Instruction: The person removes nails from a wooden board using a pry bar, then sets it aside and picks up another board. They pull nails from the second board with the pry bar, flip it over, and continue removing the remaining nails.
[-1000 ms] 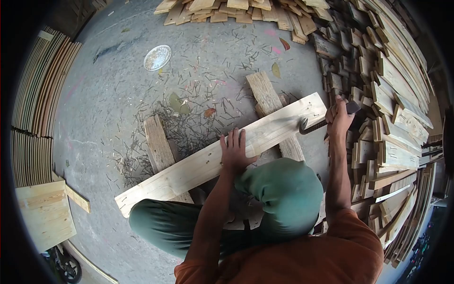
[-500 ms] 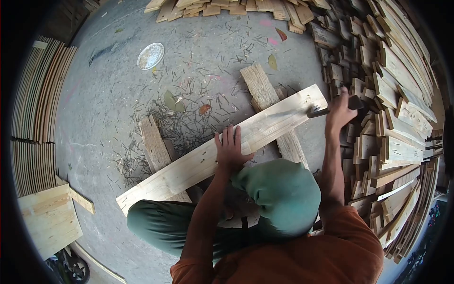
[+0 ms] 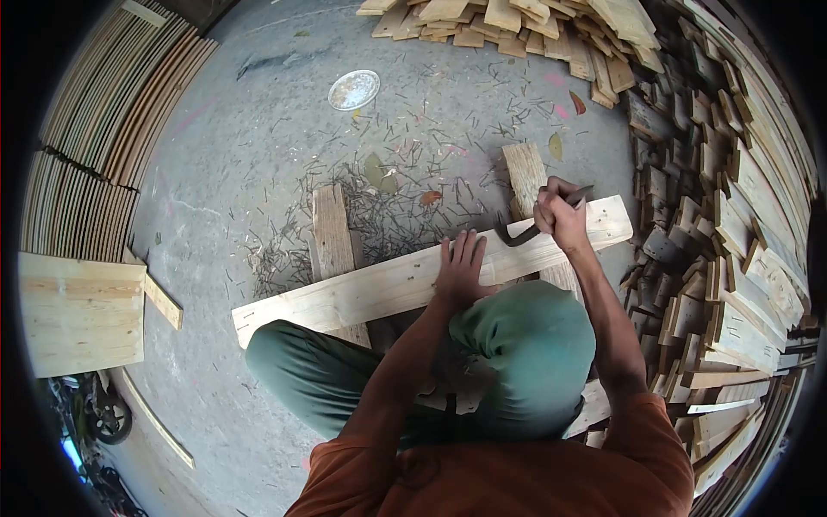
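Note:
A long pale wooden board (image 3: 362,297) lies at a slant across two rough wood blocks, the left block (image 3: 332,224) and the right block (image 3: 523,168). Small nails or nail holes show near its middle and both ends. My left hand (image 3: 461,271) rests on the board with fingers spread, pressing near its middle. Gripped in my right hand (image 3: 562,214) is a dark metal pry bar (image 3: 514,239). Its hooked end hangs at the board's far edge, to the right of my left fingers, and its other end sticks out past my fist.
Loose nails (image 3: 370,202) litter the concrete floor beyond the board, with a few leaves among them. A round whitish plate (image 3: 354,90) lies farther off. Stacked boards (image 3: 112,112) line the left; wood piles fill the right (image 3: 741,284) and back (image 3: 517,26).
My right hand has moved left with the pry bar, from beyond the board's right end to over the board. The left hand stays on the board. The camera view has shifted.

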The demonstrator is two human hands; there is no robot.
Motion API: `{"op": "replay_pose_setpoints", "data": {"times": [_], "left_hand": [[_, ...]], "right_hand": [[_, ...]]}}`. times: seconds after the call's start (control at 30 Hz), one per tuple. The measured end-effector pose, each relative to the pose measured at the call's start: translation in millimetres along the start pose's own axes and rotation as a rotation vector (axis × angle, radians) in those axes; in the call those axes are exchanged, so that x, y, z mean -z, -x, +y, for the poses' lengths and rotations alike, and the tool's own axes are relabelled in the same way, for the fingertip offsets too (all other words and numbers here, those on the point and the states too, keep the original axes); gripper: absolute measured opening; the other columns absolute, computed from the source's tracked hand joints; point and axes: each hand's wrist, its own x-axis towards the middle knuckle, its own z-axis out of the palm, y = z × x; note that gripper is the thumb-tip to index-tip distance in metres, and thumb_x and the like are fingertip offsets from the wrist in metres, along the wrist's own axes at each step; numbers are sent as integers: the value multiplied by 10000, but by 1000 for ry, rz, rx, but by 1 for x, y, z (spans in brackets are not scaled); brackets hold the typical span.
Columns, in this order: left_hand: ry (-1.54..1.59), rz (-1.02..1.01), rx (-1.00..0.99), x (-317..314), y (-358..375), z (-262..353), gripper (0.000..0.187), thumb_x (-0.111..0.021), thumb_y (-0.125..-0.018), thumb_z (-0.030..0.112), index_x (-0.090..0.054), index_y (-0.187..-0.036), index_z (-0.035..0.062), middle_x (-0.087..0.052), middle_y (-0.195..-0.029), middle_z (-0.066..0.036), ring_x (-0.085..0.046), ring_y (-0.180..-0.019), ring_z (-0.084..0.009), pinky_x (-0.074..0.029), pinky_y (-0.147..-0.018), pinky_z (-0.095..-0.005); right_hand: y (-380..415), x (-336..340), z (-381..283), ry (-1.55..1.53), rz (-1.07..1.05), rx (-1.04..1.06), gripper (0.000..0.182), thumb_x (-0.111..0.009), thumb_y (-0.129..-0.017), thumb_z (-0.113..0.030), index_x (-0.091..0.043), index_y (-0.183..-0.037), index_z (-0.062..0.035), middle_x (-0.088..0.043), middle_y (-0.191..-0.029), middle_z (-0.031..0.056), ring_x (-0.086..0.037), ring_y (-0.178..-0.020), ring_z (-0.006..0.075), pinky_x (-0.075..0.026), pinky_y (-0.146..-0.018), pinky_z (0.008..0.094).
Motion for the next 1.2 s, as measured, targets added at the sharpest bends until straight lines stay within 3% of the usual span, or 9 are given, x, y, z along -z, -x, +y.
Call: {"op": "replay_pose_setpoints", "data": {"times": [0.03,0.07,0.13,0.23,0.3,0.4,0.53,0.83,1.2], "left_hand": [[34,37,-54,-2,0,-4,999,-720,-667,589,-415,-1403,-14,-413,-1422,-233,-357,-1360,-391,-229,-1139,-577],[53,15,-67,0,6,0,783,-605,-838,504,-409,-1416,13,-404,-1439,-221,-358,-1362,-391,-253,-1136,-543],[30,12,-65,0,30,4,735,-622,-840,454,-423,-1409,33,-411,-1441,-203,-372,-1357,-375,-264,-1133,-535],[3,8,-48,38,66,11,656,-681,-825,329,-456,-1391,85,-434,-1438,-155,-409,-1339,-333,-299,-1117,-515],[65,53,34,64,84,5,703,-722,-798,329,-448,-1399,89,-451,-1423,-149,-428,-1322,-331,-305,-1110,-518],[-28,29,211,84,102,-21,950,-800,-699,424,-354,-1459,68,-372,-1476,-185,-361,-1362,-363,-261,-1126,-538],[-178,-261,519,107,111,-50,1251,-846,-571,550,-211,-1517,34,-241,-1550,-232,-209,-1445,-395,-150,-1176,-553],[-188,-315,413,100,105,-98,1284,-849,-517,587,-245,-1501,25,-323,-1480,-252,-255,-1412,-409,-138,-1188,-545],[-79,-164,309,90,98,-97,1230,-853,-510,559,-308,-1490,54,-369,-1426,-261,-321,-1357,-430,-194,-1169,-545]], "right_hand": [[-9,-2,2,44,-45,-78,297,-589,-855,-33,-389,-640,-77,-391,-503,-2,-361,-407,91,-272,-404,279],[-11,-10,-4,114,-23,-87,268,-587,-836,-27,-401,-651,-80,-397,-502,1,-391,-405,106,-300,-417,282],[-7,-15,-2,124,50,-8,119,-567,-833,-12,-456,-810,-46,-460,-580,26,-432,-444,118,-331,-425,283],[1,-28,6,56,374,230,192,-532,-834,37,-438,-994,-12,-485,-635,57,-432,-468,115,-332,-402,263],[9,-35,1,26,517,511,134,-483,-864,37,-415,-948,-41,-455,-643,50,-387,-457,99,-320,-368,264],[4,-24,4,-166,394,608,29,-431,-918,-58,-406,-925,-69,-371,-579,24,-313,-439,94,-310,-366,282],[-20,-8,28,508,251,404,246,-512,-983,-85,-439,-753,-42,-422,-579,-15,-371,-501,50,-290,-444,253],[3,-55,42,183,43,359,223,-484,-984,-82,-448,-769,-35,-433,-532,-3,-382,-435,54,-323,-394,252],[-4,-112,60,275,-172,392,217,-507,-965,-98,-429,-767,-58,-418,-547,-1,-365,-441,71,-303,-411,261]]}}
